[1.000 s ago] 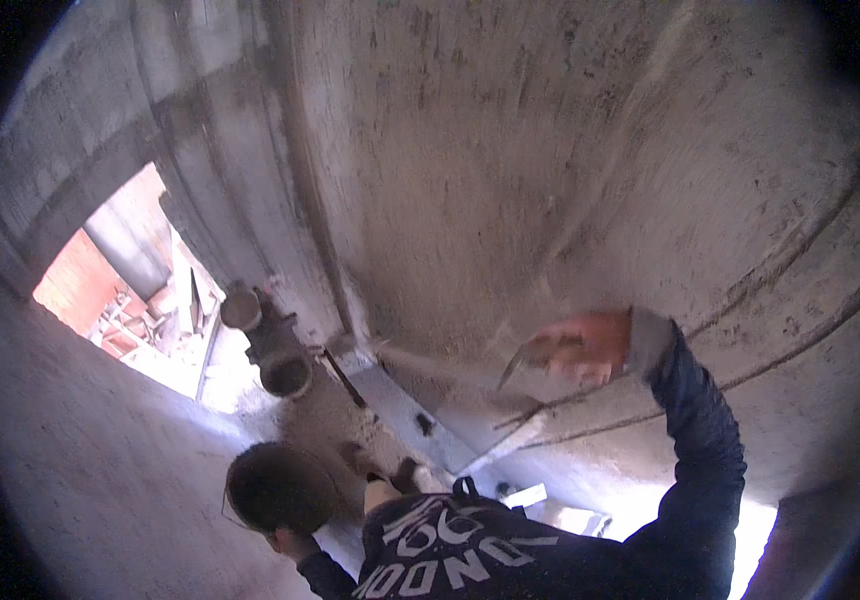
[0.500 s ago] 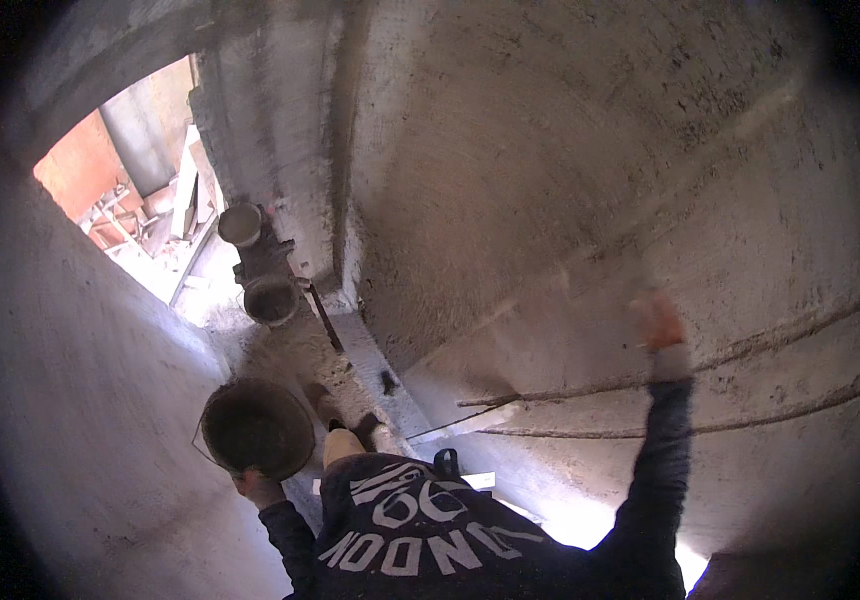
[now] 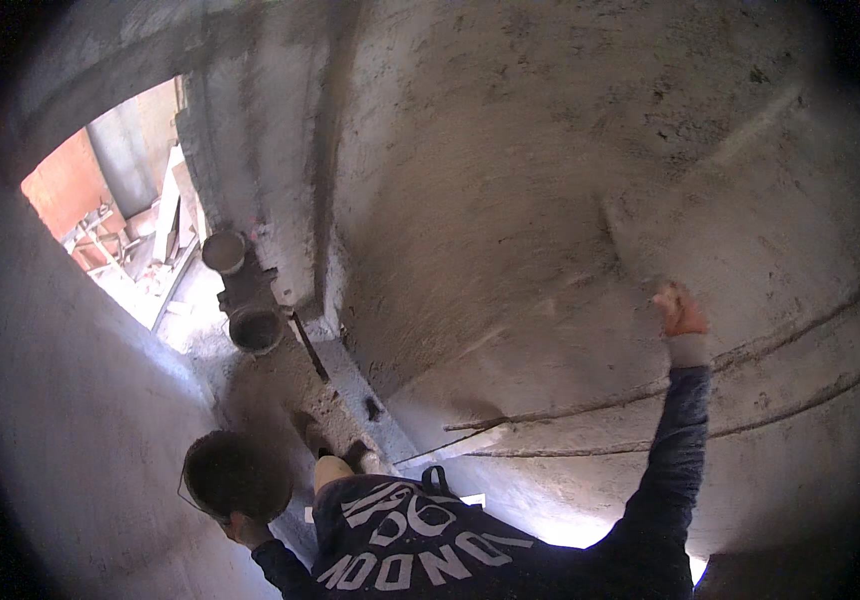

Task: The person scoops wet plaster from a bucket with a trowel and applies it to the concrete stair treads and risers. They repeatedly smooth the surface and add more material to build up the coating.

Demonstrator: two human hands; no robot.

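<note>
My left hand (image 3: 241, 528) grips the near rim of a large dark bucket (image 3: 235, 470) with a wire handle, low at the left. My right hand (image 3: 683, 312), in a grey cuff, is raised at the right against the curved plastered wall (image 3: 510, 180). Its fingers are closed round a plastering tool, probably a trowel, whose blade is smeared and barely readable against the grey surface. Below that hand, two long grooves or rods (image 3: 590, 408) run along the wall.
At the left is a bright opening with boards (image 3: 170, 200) and a reddish panel (image 3: 70, 185) beyond. Two smaller buckets (image 3: 223, 252) (image 3: 256, 330) stand by it on a ledge, near a dark bar (image 3: 308, 345). My foot (image 3: 315, 445) is on a narrow dusty surface.
My right hand has swept right and up along the wall, its tool less distinct. The view has shifted. My left hand still holds the bucket.
</note>
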